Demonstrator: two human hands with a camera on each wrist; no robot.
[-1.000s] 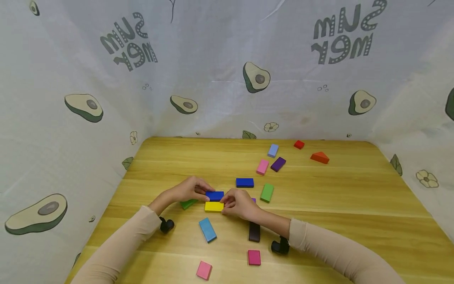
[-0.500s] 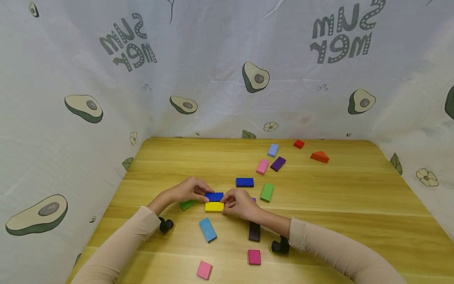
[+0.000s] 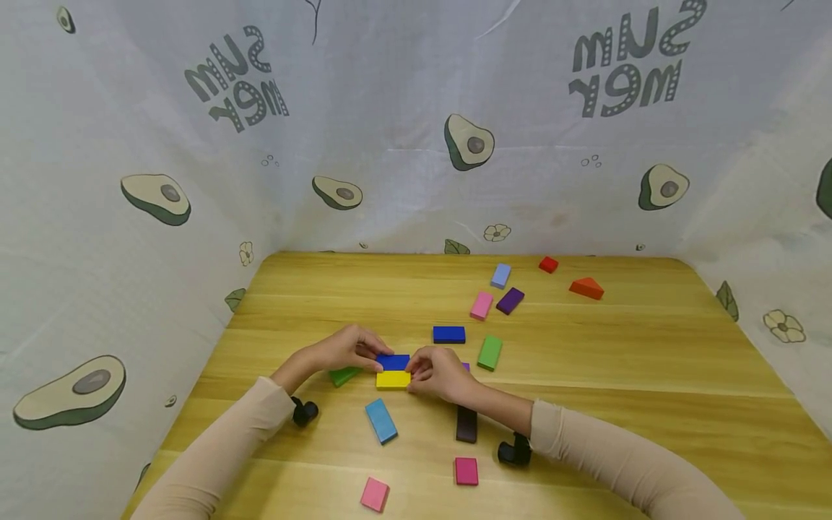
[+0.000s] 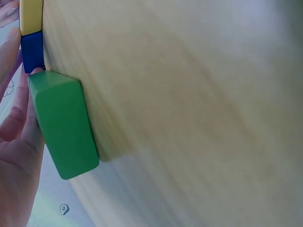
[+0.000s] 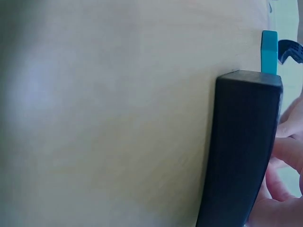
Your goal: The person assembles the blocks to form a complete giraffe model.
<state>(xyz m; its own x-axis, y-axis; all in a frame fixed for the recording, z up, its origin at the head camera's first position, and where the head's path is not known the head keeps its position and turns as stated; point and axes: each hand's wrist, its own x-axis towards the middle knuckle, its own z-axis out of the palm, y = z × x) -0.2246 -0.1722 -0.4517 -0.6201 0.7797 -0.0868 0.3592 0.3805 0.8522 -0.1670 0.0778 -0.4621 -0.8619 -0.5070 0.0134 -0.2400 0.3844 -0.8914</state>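
In the head view a blue block (image 3: 394, 362) lies lengthwise against the far long side of a yellow block (image 3: 393, 380). My left hand (image 3: 341, 348) holds the blue block's left end between thumb and fingers. My right hand (image 3: 440, 373) pinches the yellow block's right end, its forefinger by the corner where both blocks meet. A green block (image 3: 345, 375) is partly hidden under the left hand; the left wrist view shows this green block (image 4: 66, 127) large beside the palm. Near the right hand stands a dark block (image 5: 241, 146) in the right wrist view.
A light blue block (image 3: 380, 421), a magenta block (image 3: 466, 471) and a pink block (image 3: 375, 495) lie nearer me. Beyond the hands are another blue block (image 3: 449, 334), a light green block (image 3: 490, 353) and an orange triangle (image 3: 587, 288). A purple block (image 3: 466, 367) is mostly hidden.
The held blue block has slid slightly toward me, up against the yellow block. Both hands have otherwise barely moved, and the other blocks lie as before.
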